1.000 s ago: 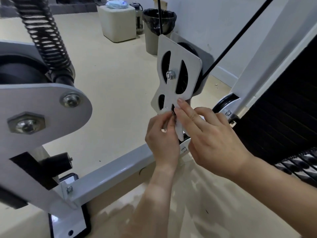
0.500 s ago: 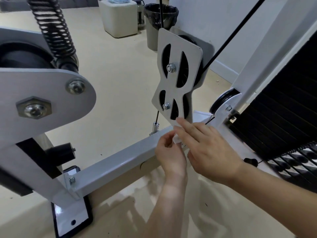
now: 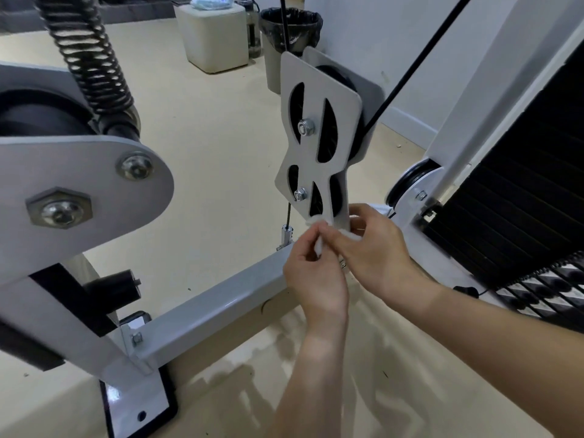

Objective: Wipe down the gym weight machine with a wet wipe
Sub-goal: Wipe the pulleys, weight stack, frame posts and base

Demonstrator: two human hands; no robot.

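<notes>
A grey slotted pulley plate (image 3: 322, 128) of the weight machine hangs on black cables in the middle of the head view, with two bolts on its face. A white wet wipe (image 3: 317, 245) is bunched at the plate's bottom tip. My left hand (image 3: 313, 273) pinches the wipe from the left, just below the plate. My right hand (image 3: 373, 251) holds the wipe from the right, thumb up against the plate's lower edge. Most of the wipe is hidden between my fingers.
A grey frame beam (image 3: 215, 308) runs along the floor under my hands. A big pulley bracket (image 3: 82, 191) with a coil spring (image 3: 88, 58) fills the left. The black weight stack (image 3: 521, 200) stands at right. A bin (image 3: 289, 36) and a white cube (image 3: 216, 36) sit behind.
Both hands slid down from the plate's lower slots to its bottom tip, uncovering the lower bolt. The wipe now shows between my fingers.
</notes>
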